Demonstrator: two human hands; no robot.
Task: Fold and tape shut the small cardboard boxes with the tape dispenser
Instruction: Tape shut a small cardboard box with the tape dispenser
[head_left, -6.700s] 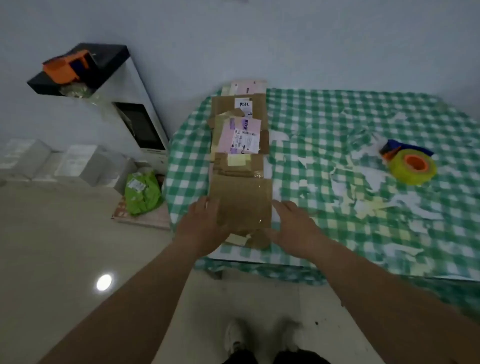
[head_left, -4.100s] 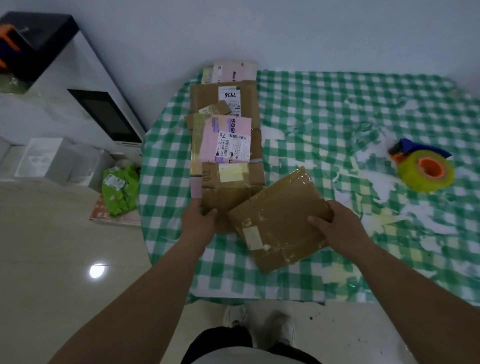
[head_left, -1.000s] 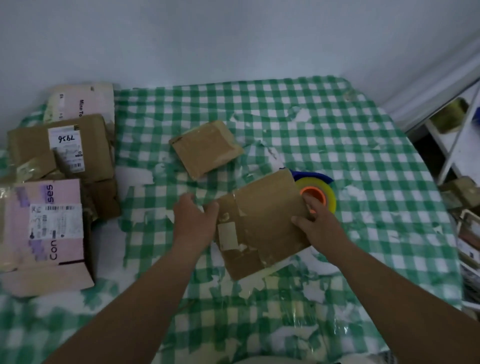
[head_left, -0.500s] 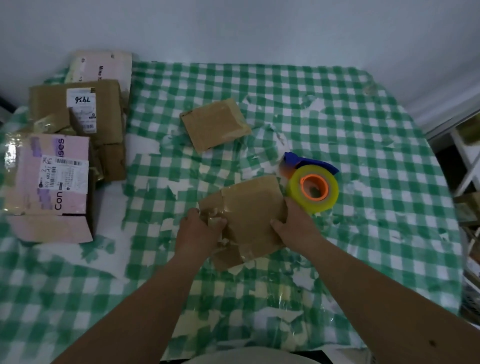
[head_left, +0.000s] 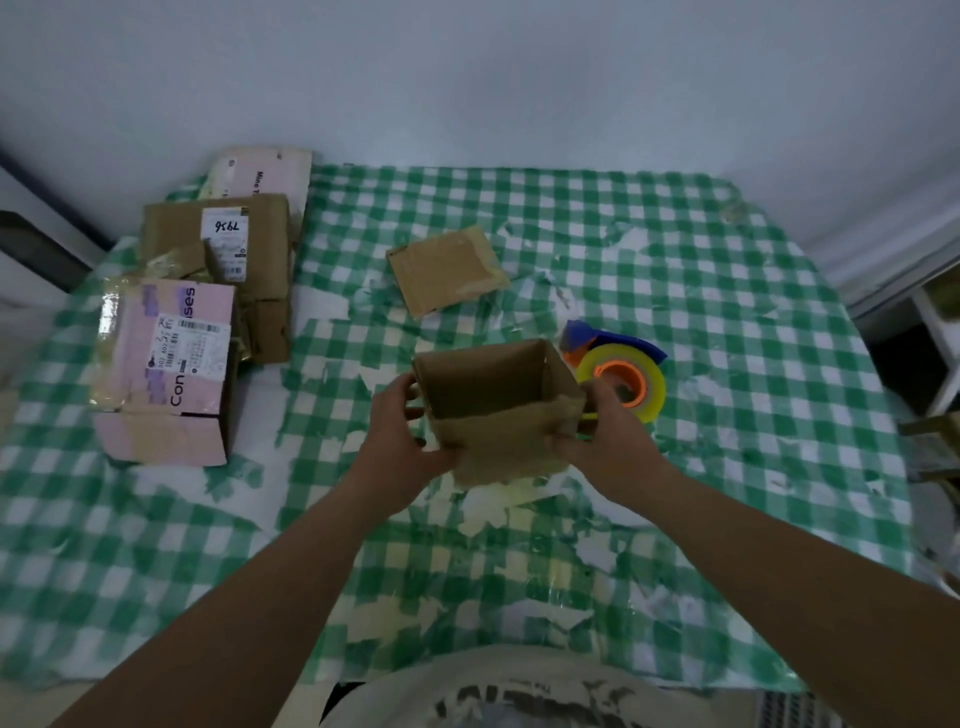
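Note:
A small brown cardboard box (head_left: 498, 410) stands opened into a square tube in the middle of the table, its open end facing up and away from me. My left hand (head_left: 402, 441) grips its left side, fingers curled round the edge. My right hand (head_left: 605, 441) grips its right side. Just behind my right hand lies the tape dispenser (head_left: 621, 376), a yellow-green roll with an orange core and a blue handle. Another small brown box (head_left: 447, 270) lies flat farther back.
The table wears a green-and-white checked cloth (head_left: 727, 322) with worn white patches. At the left lie a pink labelled box (head_left: 166, 364), a brown flattened box (head_left: 223, 244) with a white label and a pale mailer (head_left: 260, 174). A white shelf (head_left: 940, 332) stands at the right.
The flat cardboard between my hands has been pushed open into a square box shape. Both hands now hold its sides, and the view has tilted slightly.

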